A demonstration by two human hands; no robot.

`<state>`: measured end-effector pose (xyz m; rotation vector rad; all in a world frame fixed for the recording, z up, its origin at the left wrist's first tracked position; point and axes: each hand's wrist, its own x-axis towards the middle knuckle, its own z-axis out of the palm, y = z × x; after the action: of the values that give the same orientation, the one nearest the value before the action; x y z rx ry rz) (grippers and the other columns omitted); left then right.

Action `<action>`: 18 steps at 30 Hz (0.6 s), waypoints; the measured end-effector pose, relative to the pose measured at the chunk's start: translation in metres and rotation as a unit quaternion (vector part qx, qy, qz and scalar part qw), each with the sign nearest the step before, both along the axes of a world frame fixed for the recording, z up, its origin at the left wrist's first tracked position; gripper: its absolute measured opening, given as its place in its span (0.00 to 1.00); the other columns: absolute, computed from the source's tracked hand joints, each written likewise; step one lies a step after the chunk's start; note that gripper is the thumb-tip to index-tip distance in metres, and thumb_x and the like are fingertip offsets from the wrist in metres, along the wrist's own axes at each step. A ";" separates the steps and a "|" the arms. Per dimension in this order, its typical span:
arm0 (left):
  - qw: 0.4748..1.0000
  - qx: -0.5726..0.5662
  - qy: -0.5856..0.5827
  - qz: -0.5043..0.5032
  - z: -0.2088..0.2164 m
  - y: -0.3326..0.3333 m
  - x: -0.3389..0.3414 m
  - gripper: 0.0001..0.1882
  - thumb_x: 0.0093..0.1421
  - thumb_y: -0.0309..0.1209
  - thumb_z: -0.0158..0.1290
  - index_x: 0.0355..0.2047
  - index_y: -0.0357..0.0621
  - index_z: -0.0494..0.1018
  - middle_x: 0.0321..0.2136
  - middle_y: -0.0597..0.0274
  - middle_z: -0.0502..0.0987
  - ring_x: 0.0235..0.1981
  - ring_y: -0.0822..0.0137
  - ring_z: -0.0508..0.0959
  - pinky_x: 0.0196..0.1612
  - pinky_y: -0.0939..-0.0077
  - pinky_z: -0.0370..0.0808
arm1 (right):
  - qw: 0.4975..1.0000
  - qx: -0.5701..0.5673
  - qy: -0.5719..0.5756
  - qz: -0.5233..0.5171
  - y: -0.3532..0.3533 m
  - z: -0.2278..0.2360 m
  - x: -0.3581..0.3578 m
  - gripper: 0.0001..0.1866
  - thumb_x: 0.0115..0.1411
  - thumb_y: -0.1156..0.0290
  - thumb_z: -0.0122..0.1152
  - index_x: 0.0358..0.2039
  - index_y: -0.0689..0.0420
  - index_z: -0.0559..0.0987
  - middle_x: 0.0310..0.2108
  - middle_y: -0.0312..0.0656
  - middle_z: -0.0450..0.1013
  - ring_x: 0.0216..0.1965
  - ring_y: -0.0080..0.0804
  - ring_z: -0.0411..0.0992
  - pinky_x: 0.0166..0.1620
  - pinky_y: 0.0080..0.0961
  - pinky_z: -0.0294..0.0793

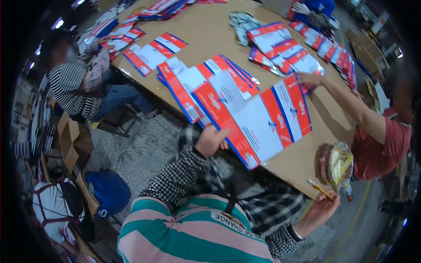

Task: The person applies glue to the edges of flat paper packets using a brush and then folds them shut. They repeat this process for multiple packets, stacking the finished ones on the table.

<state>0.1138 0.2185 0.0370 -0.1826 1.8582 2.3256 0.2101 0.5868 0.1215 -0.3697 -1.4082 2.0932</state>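
My left hand (pixel 212 141) grips the near left edge of a flat printed carton sheet (pixel 258 120), thumb on top. The sheet is red, white and blue and lies over the table's near edge, on other sheets. My right hand (pixel 319 211) holds a small brush (pixel 322 190) with a yellow handle and pale tip, low by the table's near right corner. Just beyond it stands a round tub (pixel 337 163) wrapped in clear plastic with pale yellow stuff in it. At right, a co-worker's hand (pixel 310 79) reaches to the sheet's far right corner.
More flat cartons (pixel 206 74) lie behind, with further stacks (pixel 285 48) across the brown table (pixel 197 33). A crumpled grey-green cloth (pixel 242 26) lies at the back. One person in stripes (pixel 72 83) sits at left; another in a red shirt (pixel 377 144) is at right.
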 end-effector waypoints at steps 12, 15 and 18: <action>0.889 -0.368 -0.170 0.214 -0.066 -0.244 -0.128 0.17 0.49 0.37 0.60 0.30 0.34 0.75 0.25 0.50 0.78 0.22 0.59 0.77 0.26 0.66 0.74 | 0.998 0.018 0.011 0.056 -0.046 0.010 -0.048 0.15 0.66 0.61 0.43 0.30 0.59 0.70 0.27 0.41 0.67 0.19 0.22 0.64 0.23 0.17 0.61; 0.817 -0.485 -0.193 0.245 -0.060 -0.232 -0.127 0.26 0.45 0.45 0.62 0.38 0.36 0.75 0.41 0.44 0.76 0.45 0.50 0.75 0.47 0.62 0.72 | 0.998 0.038 -0.012 0.044 -0.047 0.011 -0.047 0.15 0.66 0.61 0.43 0.30 0.58 0.70 0.27 0.41 0.67 0.19 0.22 0.64 0.23 0.16 0.61; 0.802 -0.512 -0.180 0.247 -0.033 -0.217 -0.114 0.26 0.46 0.46 0.61 0.39 0.39 0.74 0.41 0.45 0.76 0.44 0.51 0.76 0.47 0.61 0.71 | 0.997 0.038 -0.017 0.058 -0.051 0.007 -0.051 0.15 0.66 0.61 0.43 0.30 0.58 0.70 0.27 0.41 0.67 0.19 0.21 0.64 0.23 0.15 0.61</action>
<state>0.0003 0.0016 0.0036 -1.2416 2.8109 1.0181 0.1590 0.5362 0.1286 -0.3008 -1.5578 2.1283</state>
